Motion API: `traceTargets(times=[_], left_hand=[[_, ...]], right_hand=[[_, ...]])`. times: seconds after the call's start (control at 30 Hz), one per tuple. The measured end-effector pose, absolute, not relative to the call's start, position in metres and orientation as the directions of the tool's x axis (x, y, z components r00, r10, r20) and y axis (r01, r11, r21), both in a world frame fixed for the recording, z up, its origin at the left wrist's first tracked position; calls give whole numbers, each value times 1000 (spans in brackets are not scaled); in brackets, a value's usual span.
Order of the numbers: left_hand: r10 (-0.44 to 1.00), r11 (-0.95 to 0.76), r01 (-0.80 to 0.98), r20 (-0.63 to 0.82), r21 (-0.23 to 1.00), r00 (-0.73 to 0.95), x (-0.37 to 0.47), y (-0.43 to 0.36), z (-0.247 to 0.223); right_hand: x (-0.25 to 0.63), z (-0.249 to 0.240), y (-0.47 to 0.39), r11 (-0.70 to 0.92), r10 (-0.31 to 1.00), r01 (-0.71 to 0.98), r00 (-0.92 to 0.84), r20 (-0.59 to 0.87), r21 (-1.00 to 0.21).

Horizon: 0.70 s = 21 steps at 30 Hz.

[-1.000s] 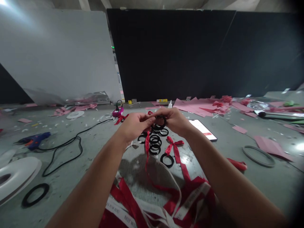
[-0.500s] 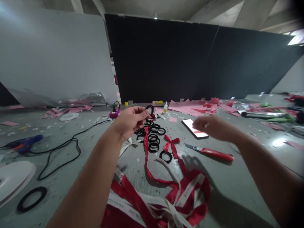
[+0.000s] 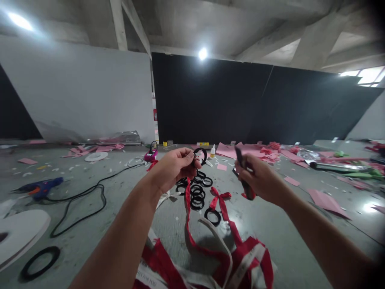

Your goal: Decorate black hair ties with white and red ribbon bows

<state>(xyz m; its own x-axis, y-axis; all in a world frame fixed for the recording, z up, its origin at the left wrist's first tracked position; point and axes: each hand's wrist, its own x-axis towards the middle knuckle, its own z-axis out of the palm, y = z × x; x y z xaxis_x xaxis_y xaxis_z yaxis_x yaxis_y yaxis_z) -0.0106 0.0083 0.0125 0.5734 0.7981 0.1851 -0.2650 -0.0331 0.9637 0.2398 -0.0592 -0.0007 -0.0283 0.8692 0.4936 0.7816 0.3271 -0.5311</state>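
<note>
My left hand (image 3: 177,164) pinches a black ring (image 3: 205,155) upright above the table. A narrow red ribbon (image 3: 188,216) runs up beneath these fingers; whether they grip it too is hidden. My right hand (image 3: 258,176) is closed around a utility knife (image 3: 246,182), held roughly upright, dark side showing with bits of red near its lower end. Behind that hand a corner of the phone (image 3: 235,172) shows. Below the left hand lie several black rings (image 3: 197,196). A red bow (image 3: 219,195) is tied on another ring (image 3: 213,216).
Tangled red and white printed ribbon (image 3: 249,261) lies nearest me. On the left are a blue glue gun (image 3: 45,187), its black cord (image 3: 104,196), a white spool (image 3: 27,224) and a loose ring (image 3: 40,263). A small glue bottle (image 3: 213,151) and pink paper (image 3: 228,150) lie farther back.
My right hand has taken the red-handled utility knife off the table and brought it left, near the phone. My left hand still holds the black ring. The view has tilted up.
</note>
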Motion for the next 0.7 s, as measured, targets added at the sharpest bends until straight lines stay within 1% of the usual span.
traceTargets(times=[0.03,0.1,0.17,0.27,0.33,0.43,0.53,0.6,0.7], left_hand=[[803,-35,-278,193,960,564,-10,8,13],[812,-54,-293,213,955,544,-9,7,13],[809,-96,-304,252,948,531,-8,5,15],[783,-168,-302,313,938,538,-9,-1,19],[772,-210,-261,324,942,547,-9,-5,22],[773,-275,-164,319,947,548,-8,-9,25],[779,-284,-145,316,948,542,-6,-11,27],[787,-257,-171,308,951,535,-5,-12,27],[789,-227,-185,291,956,541,-4,-13,27]], right_hand=[[222,13,-56,410,823,719,-26,567,-561],[192,35,-50,514,763,646,-44,644,-565],[171,44,-45,525,764,648,-75,640,-551],[160,42,-38,541,742,647,-67,666,-537],[162,36,-34,591,685,649,-90,723,-480],[168,33,-33,662,574,666,-156,804,-344],[173,36,-38,700,506,671,-227,832,-243],[175,39,-41,722,487,658,-264,833,-213],[179,40,-42,730,497,650,-295,816,-209]])
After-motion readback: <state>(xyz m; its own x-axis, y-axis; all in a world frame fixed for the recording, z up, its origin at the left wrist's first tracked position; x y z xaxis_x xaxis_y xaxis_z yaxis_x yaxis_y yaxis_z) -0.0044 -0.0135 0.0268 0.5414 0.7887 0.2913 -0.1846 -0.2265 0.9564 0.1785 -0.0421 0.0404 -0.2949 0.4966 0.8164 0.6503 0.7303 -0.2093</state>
